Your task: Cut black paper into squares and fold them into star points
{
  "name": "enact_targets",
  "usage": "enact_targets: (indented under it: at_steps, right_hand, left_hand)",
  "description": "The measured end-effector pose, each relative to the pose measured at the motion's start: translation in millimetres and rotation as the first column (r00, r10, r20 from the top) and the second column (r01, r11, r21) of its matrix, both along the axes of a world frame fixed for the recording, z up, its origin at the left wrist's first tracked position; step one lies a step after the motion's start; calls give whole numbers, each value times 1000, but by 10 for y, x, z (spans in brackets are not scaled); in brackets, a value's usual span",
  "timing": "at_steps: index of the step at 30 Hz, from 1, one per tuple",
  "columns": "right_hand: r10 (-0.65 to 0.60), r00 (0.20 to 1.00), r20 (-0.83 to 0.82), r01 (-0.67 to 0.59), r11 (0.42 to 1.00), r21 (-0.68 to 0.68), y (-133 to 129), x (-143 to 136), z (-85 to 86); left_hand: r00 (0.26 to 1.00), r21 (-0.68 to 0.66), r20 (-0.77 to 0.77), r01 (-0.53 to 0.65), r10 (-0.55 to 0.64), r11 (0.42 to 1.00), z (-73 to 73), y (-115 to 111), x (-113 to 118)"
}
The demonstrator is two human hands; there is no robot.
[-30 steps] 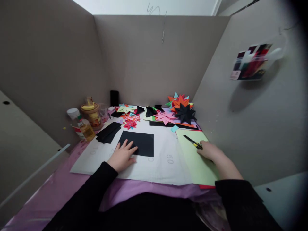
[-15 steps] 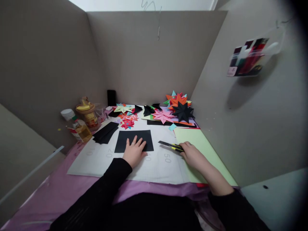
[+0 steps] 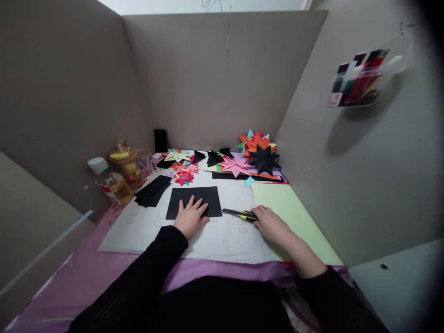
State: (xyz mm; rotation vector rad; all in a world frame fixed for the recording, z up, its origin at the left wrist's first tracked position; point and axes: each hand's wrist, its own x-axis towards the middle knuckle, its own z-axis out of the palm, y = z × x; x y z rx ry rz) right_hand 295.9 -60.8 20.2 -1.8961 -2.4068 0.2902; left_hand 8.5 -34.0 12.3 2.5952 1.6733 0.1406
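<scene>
A black rectangular paper (image 3: 176, 199) lies flat on the white sheet (image 3: 138, 236) marked with numbers. My left hand (image 3: 190, 218) rests on the lower middle of that paper, palm down with its fingers spread. My right hand (image 3: 272, 225) is closed around the handle of a black and yellow utility knife (image 3: 244, 215). The knife's blade points left, its tip close to the right edge of the black paper near the lower corner. Whether the tip touches the paper cannot be made out.
Black strips (image 3: 152, 191) lie at left, near a bottle (image 3: 120, 189) and a yellow-lidded cup (image 3: 126, 162). Folded paper stars (image 3: 263, 159) fill the back. Pale green paper (image 3: 294, 208) lies at right. Grey partitions (image 3: 215, 78) enclose the table.
My right hand and the knife have moved left, bringing the blade tip to the black paper's edge. My left hand has shifted slightly left on the paper.
</scene>
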Motion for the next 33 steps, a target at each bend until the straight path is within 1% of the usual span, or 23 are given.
enact_targets:
  at_steps: [7,15,20,27,33]
  right_hand:
    - [-25,1000,12,25,1000,7,-8,10,17]
    - [-9,1000,10,10,1000,-16,-5,-33,50]
    - [-29,999,29,29,1000,-4,0,-22,53]
    - [-12,999,39,13,1000,-10,-2,-41,52]
    - [-34,998,57,35,999,-10,4,-29,55]
  left_hand:
    - [1000,-26,17,-4,5,1000,-30,13,-25]
    - [999,-43,41,-19,21,999,-81,26,-39]
    - [999,-33,38,-20,22,999,-95,25,-36]
    - [999,-51,28,-38,39,998,-106,33,-34]
    - [999,-30,35,-36,37,999,-139,33,-40]
